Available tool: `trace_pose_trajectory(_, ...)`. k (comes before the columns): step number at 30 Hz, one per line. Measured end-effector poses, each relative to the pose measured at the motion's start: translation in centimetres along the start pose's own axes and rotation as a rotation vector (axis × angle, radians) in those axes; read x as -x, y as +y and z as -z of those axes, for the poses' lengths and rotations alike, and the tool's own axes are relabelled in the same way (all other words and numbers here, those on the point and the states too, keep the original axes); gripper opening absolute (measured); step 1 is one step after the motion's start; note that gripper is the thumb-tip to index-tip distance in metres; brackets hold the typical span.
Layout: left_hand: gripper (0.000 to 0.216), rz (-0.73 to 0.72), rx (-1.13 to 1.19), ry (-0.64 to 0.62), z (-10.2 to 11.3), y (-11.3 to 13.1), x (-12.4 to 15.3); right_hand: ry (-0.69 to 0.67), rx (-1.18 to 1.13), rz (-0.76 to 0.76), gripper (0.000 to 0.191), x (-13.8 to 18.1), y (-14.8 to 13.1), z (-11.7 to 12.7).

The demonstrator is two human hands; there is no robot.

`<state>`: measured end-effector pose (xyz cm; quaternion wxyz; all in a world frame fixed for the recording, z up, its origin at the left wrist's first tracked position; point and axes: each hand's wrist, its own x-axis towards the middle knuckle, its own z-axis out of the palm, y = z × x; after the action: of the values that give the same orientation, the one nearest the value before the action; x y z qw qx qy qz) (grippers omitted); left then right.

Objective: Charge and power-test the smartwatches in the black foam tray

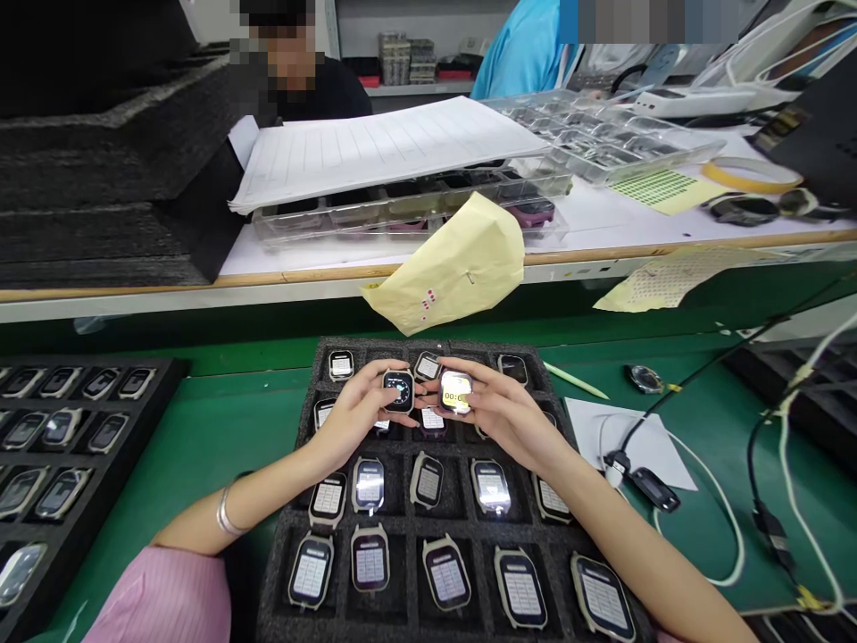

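Head view: a rounded-square watch body with a dark lit dial point(403, 397) is gripped in the left hand point(365, 397), and a rounded-square watch body with a yellow-and-white screen point(453, 389) in the right hand point(502, 404), both above the black foam compartment tray point(395, 531) on the green table point(231, 397). Each is probably light and stiff, its face slick and easily scratched; the side edges should suit fingers best.

You hold, screens facing you, a dark-dial smartwatch point(403, 401) at left and a yellow-lit smartwatch point(453, 394) at right.
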<state>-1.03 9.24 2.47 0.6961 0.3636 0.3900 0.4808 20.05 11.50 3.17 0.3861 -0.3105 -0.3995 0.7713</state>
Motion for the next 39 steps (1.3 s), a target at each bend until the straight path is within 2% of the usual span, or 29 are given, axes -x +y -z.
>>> trace_pose_trajectory(12, 0.035, -0.072, -0.061, -0.066, 0.2, -0.7, 0.1, 0.062, 0.115, 0.049, 0.044, 0.1, 0.5, 0.1)
trace_pose_trajectory(22, 0.036, -0.132, -0.123, -0.104, 0.1, -0.7, 0.3, 0.105, 0.4, 0.127, 0.042, 0.1, 0.7, 0.6)
trace_pose_trajectory(27, 0.039, -0.121, -0.102, -0.107, 0.2, -0.6, 0.3, -0.029, 0.387, 0.117, 0.071, 0.7, 0.5, -0.1)
trace_pose_trajectory(29, 0.041, -0.1, -0.07, -0.106, 0.2, -0.5, 0.3, -0.061, 0.434, 0.131, 0.072, 1.0, 0.3, -0.2)
trace_pose_trajectory(31, 0.04, -0.078, -0.039, -0.116, 0.2, -0.3, 0.3, -0.056, 0.603, 0.152, 0.063, 1.1, -0.1, 0.3)
trace_pose_trajectory(36, 0.034, -0.073, -0.047, -0.11, -0.4, 0.5, 0.4, 0.034, 1.325, 0.311, 0.042, -0.2, -1.8, 3.7)
trace_pose_trajectory(39, 0.033, -0.063, -0.06, -0.099, -0.6, 0.7, 0.4, 0.057, 1.541, 0.381, 0.04, -1.5, -2.3, 5.8)
